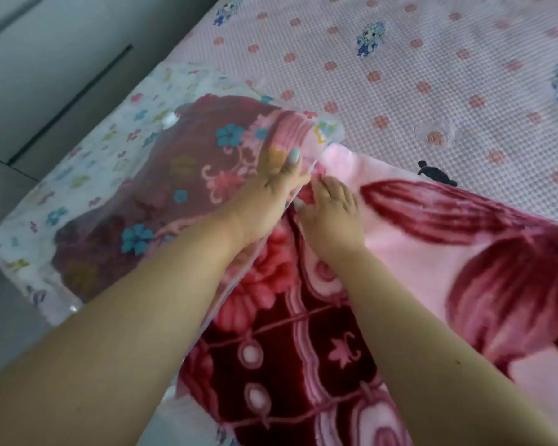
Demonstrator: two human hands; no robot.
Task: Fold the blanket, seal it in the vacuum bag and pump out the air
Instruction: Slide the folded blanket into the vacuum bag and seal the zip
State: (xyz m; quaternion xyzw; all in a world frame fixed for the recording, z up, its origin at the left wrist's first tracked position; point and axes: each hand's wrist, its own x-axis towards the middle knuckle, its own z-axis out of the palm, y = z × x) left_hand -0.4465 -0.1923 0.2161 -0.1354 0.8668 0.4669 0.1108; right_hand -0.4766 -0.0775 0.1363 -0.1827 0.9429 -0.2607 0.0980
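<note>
Pink dotted bedsheet [432, 75] underneath. Your left hand [271, 185] pins translucent flower-printed vacuum bag [87, 175] mouth open; right hand [331, 204], probably gripping, feeds plush pink-maroon floral blanket [303, 333], partly inside.

You see a bed [432, 59] under a pink dotted sheet [351, 91]; grey floor [10, 317] and a pale cabinet [45, 59] run along its left edge.
</note>
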